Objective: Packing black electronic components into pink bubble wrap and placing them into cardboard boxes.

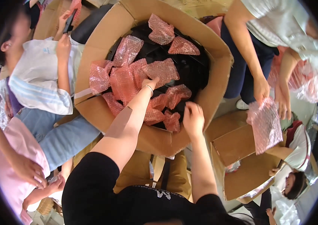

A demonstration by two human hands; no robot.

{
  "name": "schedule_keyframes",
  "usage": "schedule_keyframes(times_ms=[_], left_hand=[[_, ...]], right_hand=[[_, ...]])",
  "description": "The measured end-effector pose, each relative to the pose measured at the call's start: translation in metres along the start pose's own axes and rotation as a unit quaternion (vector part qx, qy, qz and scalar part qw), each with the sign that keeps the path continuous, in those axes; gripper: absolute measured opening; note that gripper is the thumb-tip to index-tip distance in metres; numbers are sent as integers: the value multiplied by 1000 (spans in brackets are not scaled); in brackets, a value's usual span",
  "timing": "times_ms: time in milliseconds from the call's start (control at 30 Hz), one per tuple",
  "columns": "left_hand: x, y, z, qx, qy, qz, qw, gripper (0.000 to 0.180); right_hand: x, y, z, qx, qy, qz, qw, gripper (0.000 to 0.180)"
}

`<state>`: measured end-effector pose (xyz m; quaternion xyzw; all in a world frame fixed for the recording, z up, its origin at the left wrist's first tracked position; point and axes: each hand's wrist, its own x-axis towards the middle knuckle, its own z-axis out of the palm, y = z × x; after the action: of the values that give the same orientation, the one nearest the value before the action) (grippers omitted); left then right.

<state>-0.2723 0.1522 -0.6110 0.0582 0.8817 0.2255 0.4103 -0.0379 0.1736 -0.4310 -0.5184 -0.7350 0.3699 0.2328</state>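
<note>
Both my arms reach into a large cardboard box. My left hand is closed on the near edge of a pink bubble-wrap pouch, which lies among other pink bubble-wrap pieces. Just inside the near right wall, my right hand hangs with its fingers curled in; nothing shows in it. A small crumpled pink bubble-wrap piece lies to its left. Under the wrapping are dark, flat black items whose kind I cannot make out.
At right, a person's hands hold a pink bubble-wrap pouch above an open cardboard box. A seated person at upper left holds a dark object. Another person in pink sits close at lower left.
</note>
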Motion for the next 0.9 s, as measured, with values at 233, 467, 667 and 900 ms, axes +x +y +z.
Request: schedule_keyframes(times_ms=[233,467,667,900], left_hand=[[-22,-2,-68,-76,-164,85,980,8],[-45,-8,-147,-324,-260,71,907,7],[-88,28,-178,-323,-214,188,903,9],[-180,86,-213,-231,-174,376,881,12]], right_hand=[[124,140,132,-405,-239,-151,869,27],[124,130,116,-537,-364,-187,738,16],[138,19,8,-467,-193,-176,845,4],[60,-91,-168,252,26,79,964,17]])
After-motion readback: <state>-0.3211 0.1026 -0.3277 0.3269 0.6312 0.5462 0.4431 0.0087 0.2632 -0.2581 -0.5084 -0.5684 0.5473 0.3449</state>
